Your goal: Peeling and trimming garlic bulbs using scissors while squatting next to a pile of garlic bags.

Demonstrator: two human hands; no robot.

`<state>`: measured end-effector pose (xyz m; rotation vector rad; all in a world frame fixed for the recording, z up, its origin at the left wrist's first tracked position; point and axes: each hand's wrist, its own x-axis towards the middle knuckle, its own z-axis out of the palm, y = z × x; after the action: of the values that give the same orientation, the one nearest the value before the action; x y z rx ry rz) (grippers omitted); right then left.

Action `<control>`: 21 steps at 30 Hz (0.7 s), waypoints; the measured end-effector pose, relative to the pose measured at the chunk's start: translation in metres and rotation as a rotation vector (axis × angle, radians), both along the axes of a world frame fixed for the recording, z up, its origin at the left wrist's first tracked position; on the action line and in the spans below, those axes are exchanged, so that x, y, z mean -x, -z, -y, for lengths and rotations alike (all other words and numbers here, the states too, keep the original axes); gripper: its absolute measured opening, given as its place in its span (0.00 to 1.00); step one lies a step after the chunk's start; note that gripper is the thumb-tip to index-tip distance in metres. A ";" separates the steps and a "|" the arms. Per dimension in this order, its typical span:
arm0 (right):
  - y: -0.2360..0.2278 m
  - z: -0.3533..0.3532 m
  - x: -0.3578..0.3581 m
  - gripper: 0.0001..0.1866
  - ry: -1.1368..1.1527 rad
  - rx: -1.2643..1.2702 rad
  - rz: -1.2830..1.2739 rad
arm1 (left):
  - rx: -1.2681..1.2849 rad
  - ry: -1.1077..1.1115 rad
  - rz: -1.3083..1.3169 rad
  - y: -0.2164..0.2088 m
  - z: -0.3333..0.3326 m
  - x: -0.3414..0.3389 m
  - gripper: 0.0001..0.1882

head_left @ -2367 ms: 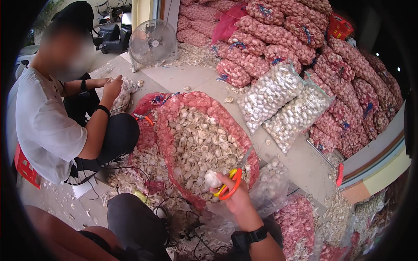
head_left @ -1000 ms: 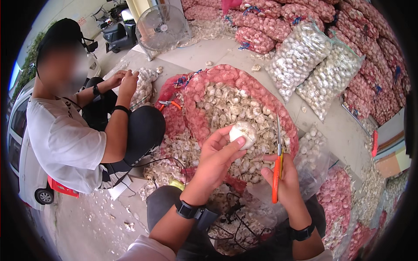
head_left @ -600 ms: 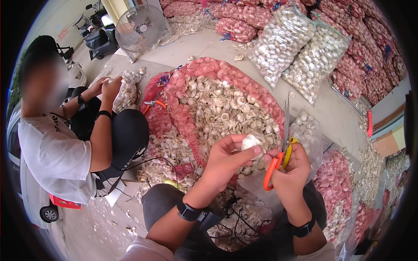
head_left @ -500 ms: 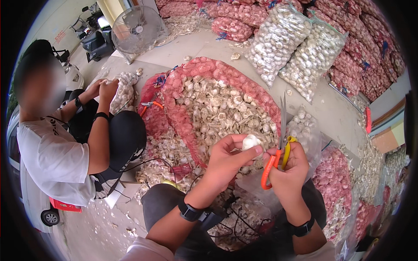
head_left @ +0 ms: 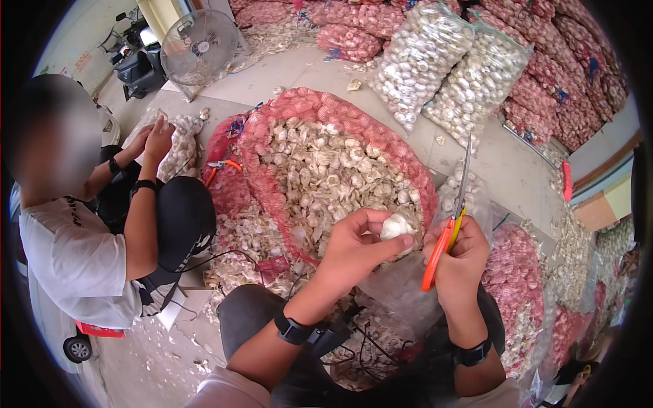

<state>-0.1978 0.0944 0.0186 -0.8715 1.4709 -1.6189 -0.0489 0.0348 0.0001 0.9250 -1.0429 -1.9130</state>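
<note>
Left hand (head_left: 354,245): lower centre of the frame, fingers curled around a white garlic bulb (head_left: 396,227), held up at the fingertips; black wristband on the forearm below.

Right hand (head_left: 461,262): just right of the left, closed around the orange handles of a pair of scissors (head_left: 449,221); the blades point up toward the upper right and stand close together (whether fully shut cannot be told); the scissors sit just beside the bulb, contact not clear; black wristband on this forearm too.

Red mesh sack (head_left: 326,112): centre of the frame, mouth rolled wide open, filled with loose garlic bulbs (head_left: 320,177); it lies directly behind both hands.

Clear plastic bag (head_left: 401,289): under the hands, across the dark-trousered lap, partly hidden.

Second person (head_left: 88,238): left of the frame, seated, white shirt, dark trousers; both of that person's hands rest on a smaller bundle of garlic (head_left: 178,146) at upper left; a second pair of orange-handled scissors (head_left: 221,166) lies at the sack's left edge.

Electric fan (head_left: 197,44): top left, standing on the floor.

Two clear bags of white garlic (head_left: 449,75): upper right, leaning side by side; stacked red mesh sacks (head_left: 544,75) behind them and along the top.

Garlic skins and trimmings (head_left: 252,238): scattered over the floor between the two people.
</note>
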 end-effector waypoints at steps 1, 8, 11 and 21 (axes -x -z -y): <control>-0.001 0.000 0.004 0.14 0.004 -0.002 -0.003 | -0.002 0.004 -0.003 -0.002 0.002 -0.001 0.19; -0.008 0.001 0.010 0.16 0.021 -0.030 -0.016 | -0.057 0.127 0.115 -0.009 0.009 -0.003 0.18; 0.005 -0.003 0.010 0.17 -0.002 -0.012 -0.199 | -0.037 0.117 0.095 -0.003 0.010 0.000 0.18; 0.007 -0.007 0.003 0.21 0.049 0.045 -0.775 | -0.021 0.028 0.024 0.000 0.011 0.009 0.20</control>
<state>-0.2007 0.1012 0.0117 -1.6151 1.9734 -1.4073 -0.0578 0.0242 0.0004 0.9518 -1.0572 -1.9434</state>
